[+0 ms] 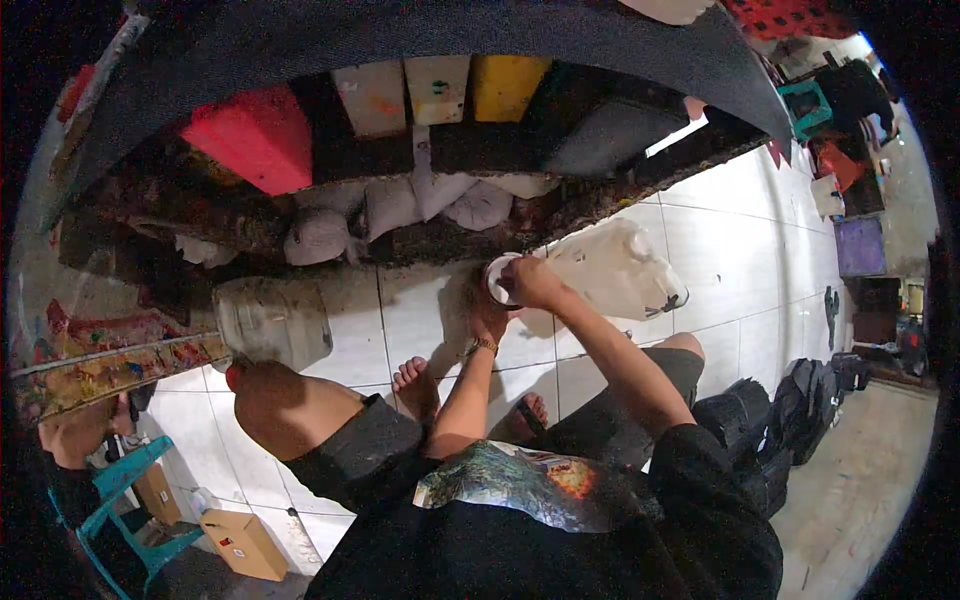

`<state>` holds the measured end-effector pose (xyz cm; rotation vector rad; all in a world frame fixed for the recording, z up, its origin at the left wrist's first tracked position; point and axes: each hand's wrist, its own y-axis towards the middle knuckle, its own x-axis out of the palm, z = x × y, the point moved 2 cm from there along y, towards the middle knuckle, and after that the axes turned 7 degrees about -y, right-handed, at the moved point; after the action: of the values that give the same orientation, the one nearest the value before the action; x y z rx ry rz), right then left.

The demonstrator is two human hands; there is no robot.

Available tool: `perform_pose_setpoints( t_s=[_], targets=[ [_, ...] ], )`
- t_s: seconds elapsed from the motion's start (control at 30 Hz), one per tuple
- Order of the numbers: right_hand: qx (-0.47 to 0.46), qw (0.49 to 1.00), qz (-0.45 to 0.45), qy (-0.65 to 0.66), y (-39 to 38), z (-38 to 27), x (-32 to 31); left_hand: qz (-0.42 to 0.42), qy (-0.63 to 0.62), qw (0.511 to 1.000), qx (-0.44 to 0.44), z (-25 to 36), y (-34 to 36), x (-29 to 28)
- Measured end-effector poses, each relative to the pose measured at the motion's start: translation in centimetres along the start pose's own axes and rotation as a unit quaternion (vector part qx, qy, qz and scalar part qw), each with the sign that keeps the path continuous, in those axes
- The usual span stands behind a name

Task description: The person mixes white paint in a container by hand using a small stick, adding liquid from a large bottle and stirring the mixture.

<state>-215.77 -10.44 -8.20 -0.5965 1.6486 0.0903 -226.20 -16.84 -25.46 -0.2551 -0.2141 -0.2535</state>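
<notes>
A small round cup [494, 292] with a pale inside and a dark rim is held low above the tiled floor, between my knees and the shelf. My left hand [488, 319] grips it from below and its near side, the fingers partly hidden behind it. Over the mouth of the cup is my right hand [537, 284], fingers curled together with their tips at or inside the rim. Whatever those fingertips hold, if anything, is hidden. Just right of the hands, a whitish translucent jerrycan [622, 268] lies on the floor.
A cloudy plastic jug [272, 322] lies left. Ahead, a stained shelf holds knotted pale bags [320, 236], below pink [262, 138] and yellow [508, 86] containers. A teal stool [125, 505] and cardboard box [243, 543] stand lower left. Black bags [735, 415] line the right.
</notes>
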Motion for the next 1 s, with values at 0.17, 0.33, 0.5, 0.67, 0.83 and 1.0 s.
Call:
perform_pose_setpoints(
  t_s=[0.17,0.33,0.5,0.67,0.83,1.0],
  targets=[
    [0.066,0.994,0.043,-0.077,3.1,-1.8,-0.6,0.042,-0.215,0.976,0.003,-3.2,1.5,-4.2],
    [-0.004,0.995,-0.091,-0.049,0.4,0.2,0.7,0.087,-0.309,0.945,-0.067,4.1,-0.6,0.2],
    [0.136,0.989,-0.039,-0.037,0.7,0.0,-0.4,0.080,-0.590,0.786,-0.165,4.1,-0.5,0.7],
    [0.021,0.998,-0.051,-0.011,0.6,-0.3,-2.2,0.031,-0.221,0.975,-0.019,0.4,-0.4,-1.1],
    [0.015,0.998,0.048,-0.032,-0.1,0.5,0.3,0.006,-0.120,0.992,0.043,-0.9,0.6,-0.2],
    [0.044,0.997,-0.041,-0.045,2.3,-1.4,-1.8,0.037,-0.624,0.778,-0.067,-5.0,1.4,-3.3]
  ],
)
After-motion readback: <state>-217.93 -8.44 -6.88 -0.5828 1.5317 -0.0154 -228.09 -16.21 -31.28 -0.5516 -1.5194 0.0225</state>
